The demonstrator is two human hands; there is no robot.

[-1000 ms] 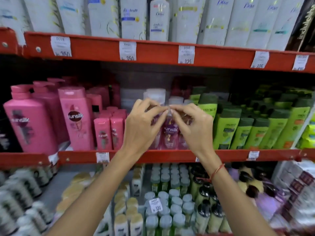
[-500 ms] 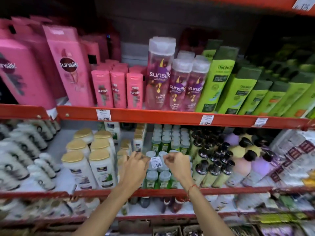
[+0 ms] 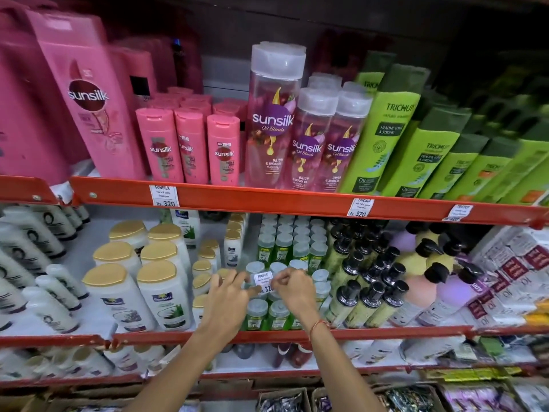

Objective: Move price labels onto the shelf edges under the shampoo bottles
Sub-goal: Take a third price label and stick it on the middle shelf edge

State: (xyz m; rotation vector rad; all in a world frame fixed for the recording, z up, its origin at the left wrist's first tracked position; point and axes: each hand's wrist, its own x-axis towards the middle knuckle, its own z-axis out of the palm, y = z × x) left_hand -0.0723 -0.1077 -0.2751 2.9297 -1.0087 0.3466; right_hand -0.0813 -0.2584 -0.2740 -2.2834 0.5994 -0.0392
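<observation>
A small white price label reading SUNSILK Rs. 320 is pinched between my left hand and my right hand, above the green bottles on the lower shelf. The red shelf edge runs above, under the clear Sunsilk Oil Blends bottles, and it is bare right below them. One Sunsilk label sticks to that edge under the pink bottles. Two Trichup labels sit under the green Trichup bottles.
White bottles with gold caps stand left of my hands, black-capped bottles to the right. A second red shelf edge crosses under my wrists. Cardboard boxes with sachets sit at the bottom.
My hands dropped from in front of the Oil Blends bottles to the lower shelf and closed on the loose Rs. 320 label there. The view tilted down.
</observation>
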